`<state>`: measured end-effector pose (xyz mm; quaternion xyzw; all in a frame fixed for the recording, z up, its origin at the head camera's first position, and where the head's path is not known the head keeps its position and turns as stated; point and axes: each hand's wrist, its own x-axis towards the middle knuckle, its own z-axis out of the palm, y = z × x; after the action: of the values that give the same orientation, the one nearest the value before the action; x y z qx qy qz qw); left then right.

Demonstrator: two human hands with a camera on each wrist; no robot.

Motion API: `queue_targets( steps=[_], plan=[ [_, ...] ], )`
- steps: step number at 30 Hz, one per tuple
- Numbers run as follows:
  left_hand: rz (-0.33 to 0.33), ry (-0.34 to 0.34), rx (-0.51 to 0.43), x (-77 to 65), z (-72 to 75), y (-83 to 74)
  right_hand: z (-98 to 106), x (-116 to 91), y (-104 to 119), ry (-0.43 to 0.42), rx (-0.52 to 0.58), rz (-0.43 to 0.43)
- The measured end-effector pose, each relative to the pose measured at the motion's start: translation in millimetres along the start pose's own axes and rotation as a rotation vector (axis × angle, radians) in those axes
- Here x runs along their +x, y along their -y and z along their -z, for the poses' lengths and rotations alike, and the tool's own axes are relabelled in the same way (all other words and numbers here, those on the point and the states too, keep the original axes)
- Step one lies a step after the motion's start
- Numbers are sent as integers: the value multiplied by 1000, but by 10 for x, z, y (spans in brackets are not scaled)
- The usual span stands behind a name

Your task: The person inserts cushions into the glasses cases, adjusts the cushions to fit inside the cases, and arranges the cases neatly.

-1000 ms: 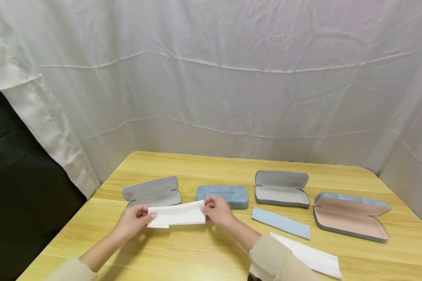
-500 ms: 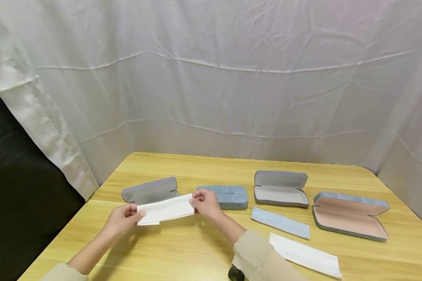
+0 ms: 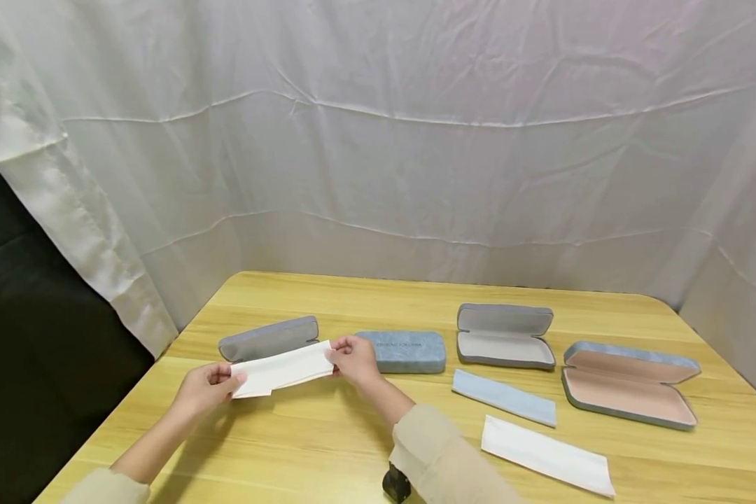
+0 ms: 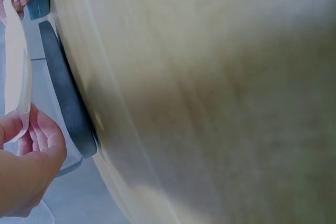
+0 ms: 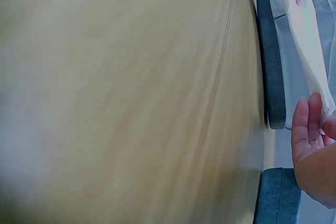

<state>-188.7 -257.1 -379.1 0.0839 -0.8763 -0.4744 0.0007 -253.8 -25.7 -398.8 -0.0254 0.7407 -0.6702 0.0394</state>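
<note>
A folded white cloth [image 3: 283,369] is stretched between my two hands above the table's left part. My left hand [image 3: 201,392] pinches its left end, thumb on top. At the other end, my right hand [image 3: 355,360] pinches the upper right corner. Just behind the cloth stands an opened grey glasses case [image 3: 267,337], its lower half mostly hidden by the cloth. A closed blue glasses case [image 3: 411,351] with lettering on its lid lies right beside my right hand. In the left wrist view, the cloth [image 4: 18,72] hangs in front of the grey case [image 4: 65,93].
Another opened grey case [image 3: 505,348] stands back right, and an opened blue case with pink lining [image 3: 626,399] farther right. A folded light-blue cloth [image 3: 504,397] and a second white cloth [image 3: 548,455] lie in front of them. A white curtain [image 3: 378,140] hangs behind the table.
Both hands have moved left and slightly away from me with the white cloth, which now overlaps the lower half of the left grey case. The other cases and cloths stay where they were.
</note>
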Motion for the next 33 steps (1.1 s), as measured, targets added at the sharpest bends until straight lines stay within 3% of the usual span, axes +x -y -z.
queue_targets(
  steps=[16,27,33],
  plan=[
    [34,-53,2,150,44,-12,-154,175,46,-28,180,-18],
    [65,-125,-6,197,11,16,-223,210,17,-48,155,13],
    [50,-148,23,217,18,27,-268,245,14,-79,75,36]
  ],
)
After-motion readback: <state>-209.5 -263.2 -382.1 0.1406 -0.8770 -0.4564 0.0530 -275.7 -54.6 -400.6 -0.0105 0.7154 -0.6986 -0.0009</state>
